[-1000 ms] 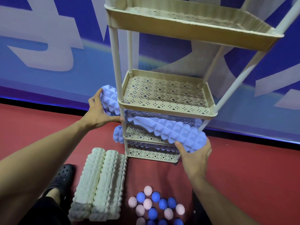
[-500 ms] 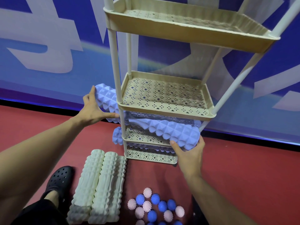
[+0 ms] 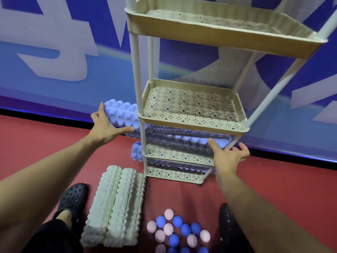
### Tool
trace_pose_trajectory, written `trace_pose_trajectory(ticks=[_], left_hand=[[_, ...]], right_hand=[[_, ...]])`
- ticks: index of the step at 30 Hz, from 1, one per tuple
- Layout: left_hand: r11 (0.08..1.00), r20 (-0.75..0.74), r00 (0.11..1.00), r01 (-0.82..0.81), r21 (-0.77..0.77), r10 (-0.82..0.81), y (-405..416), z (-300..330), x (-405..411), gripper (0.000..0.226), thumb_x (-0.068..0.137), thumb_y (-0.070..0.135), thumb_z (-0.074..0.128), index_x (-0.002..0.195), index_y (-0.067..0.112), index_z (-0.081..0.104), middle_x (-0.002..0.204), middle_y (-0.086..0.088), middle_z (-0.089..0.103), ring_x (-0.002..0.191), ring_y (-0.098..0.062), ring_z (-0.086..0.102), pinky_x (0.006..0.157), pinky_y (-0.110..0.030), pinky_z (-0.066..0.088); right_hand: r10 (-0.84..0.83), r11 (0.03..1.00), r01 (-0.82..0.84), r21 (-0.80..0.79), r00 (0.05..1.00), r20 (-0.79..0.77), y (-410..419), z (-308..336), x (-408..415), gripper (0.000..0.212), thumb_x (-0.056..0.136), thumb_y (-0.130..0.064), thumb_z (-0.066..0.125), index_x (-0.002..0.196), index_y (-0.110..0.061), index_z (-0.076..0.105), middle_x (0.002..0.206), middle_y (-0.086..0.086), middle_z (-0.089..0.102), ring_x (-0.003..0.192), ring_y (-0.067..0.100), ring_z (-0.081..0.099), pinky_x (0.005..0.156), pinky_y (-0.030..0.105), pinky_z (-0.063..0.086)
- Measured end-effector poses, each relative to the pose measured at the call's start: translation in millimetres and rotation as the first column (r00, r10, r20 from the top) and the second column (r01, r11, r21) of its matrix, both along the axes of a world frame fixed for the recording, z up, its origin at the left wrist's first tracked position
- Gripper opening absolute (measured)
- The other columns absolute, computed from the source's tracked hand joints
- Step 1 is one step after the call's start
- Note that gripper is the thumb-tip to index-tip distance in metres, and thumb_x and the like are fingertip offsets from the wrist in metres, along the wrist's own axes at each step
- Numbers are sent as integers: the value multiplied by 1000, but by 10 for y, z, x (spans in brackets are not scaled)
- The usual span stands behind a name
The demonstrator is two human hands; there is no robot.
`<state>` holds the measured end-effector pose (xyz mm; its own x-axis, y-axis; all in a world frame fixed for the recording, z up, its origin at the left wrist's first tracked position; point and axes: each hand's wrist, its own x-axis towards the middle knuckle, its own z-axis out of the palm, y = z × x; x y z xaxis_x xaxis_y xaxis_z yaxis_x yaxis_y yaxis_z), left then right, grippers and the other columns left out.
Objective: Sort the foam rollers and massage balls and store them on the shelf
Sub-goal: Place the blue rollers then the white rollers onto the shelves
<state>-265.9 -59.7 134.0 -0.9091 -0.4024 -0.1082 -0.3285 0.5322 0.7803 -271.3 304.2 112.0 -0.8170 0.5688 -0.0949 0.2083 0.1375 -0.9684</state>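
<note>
A long lilac foam roller with a pyramid-studded surface [image 3: 121,116] lies lengthwise on the third tier of the beige perforated plastic shelf [image 3: 191,108], too long for the tray, so its left end juts out past the near-left post. The left hand [image 3: 105,127] cups that jutting end, fingers over the far side and thumb underneath, likely to steady it and slide it level into the tier. The right hand [image 3: 228,157] sits at the roller's right end beside the near-right post, index finger laid on the foam and the other fingers spread and relaxed, so it seems to push or guide and not to clasp.

A second lilac studded roller [image 3: 136,152] is stored one tier lower, only its left end showing. On the red floor [image 3: 273,189] near the shelf lie the cream ridged foam rollers [image 3: 113,210], side by side and touching, and to their right a cluster of spiky blue and pale pink massage balls [image 3: 178,232], both unsorted.

The middle of the held roller is blurred behind the tray rim and a clear wavy edge, so whether it rests flat cannot be told. The lowest balls are cut off by the frame edge, and how many cream rollers lie there is uncertain
</note>
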Motion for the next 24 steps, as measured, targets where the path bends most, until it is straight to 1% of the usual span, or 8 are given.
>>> trace_pose_trajectory(ticks=[2,6,10,13,16,19,21,24], left_hand=[[1000,4,1000,4,-8,-4,23,36,2,142,59,49,92,159,24,-5,155,-9,10,143,-30,35,113,-44,35],[1000,23,1000,4,-16,-3,20,71,-22,140,60,52,91,159,23,-4,155,-9,11,144,-30,33,114,-45,35],[1000,44,999,-23,1,23,12,96,-56,139,60,53,90,159,20,-2,155,-9,11,145,-30,31,115,-45,34],[1000,53,999,5,-10,-5,47,75,-48,141,57,54,90,159,17,-1,154,-8,12,144,-29,33,113,-43,35],[1000,39,999,9,-1,-9,103,60,-55,137,58,52,90,158,18,3,152,-10,15,143,-30,34,113,-43,34],[1000,25,1000,1,1,-2,120,54,-48,136,59,52,90,158,19,3,152,-11,15,141,-31,35,113,-43,34],[1000,14,1000,18,-7,-18,141,46,-27,136,61,50,90,159,19,0,152,-10,15,141,-29,36,111,-41,35],[998,5,998,65,-9,-64,224,25,14,136,63,49,90,159,20,-2,154,-9,13,142,-28,34,109,-38,36]], right_hand=[[103,995,-103,-11,995,18,76,-34,-14,102,67,-27,94,145,-15,30,144,5,32,111,11,51,95,31,48],[223,974,-225,17,973,64,224,-99,-68,92,65,-32,93,135,-23,33,136,2,46,117,18,56,100,41,51],[219,975,-216,-49,972,80,307,-101,-149,82,65,-26,93,127,-19,40,122,2,56,99,12,64,87,35,57],[221,970,-208,-128,970,103,344,-92,-230,81,55,-37,94,119,-23,47,116,3,61,103,21,67,91,48,57],[284,951,-265,-158,952,116,452,-81,-319,76,60,-31,95,120,-20,50,116,1,64,108,22,64,97,48,54],[333,942,-325,-80,934,131,550,-117,-394,82,46,-45,97,115,-31,56,114,-4,68,113,22,64,97,47,55],[370,929,-365,-63,922,115,561,-75,-390,80,54,-33,97,122,-31,55,117,-7,69,115,19,64,97,44,55],[363,931,-359,-64,930,62,586,15,-351,73,70,-9,90,130,-19,49,114,-6,65,110,12,65,94,36,55]])
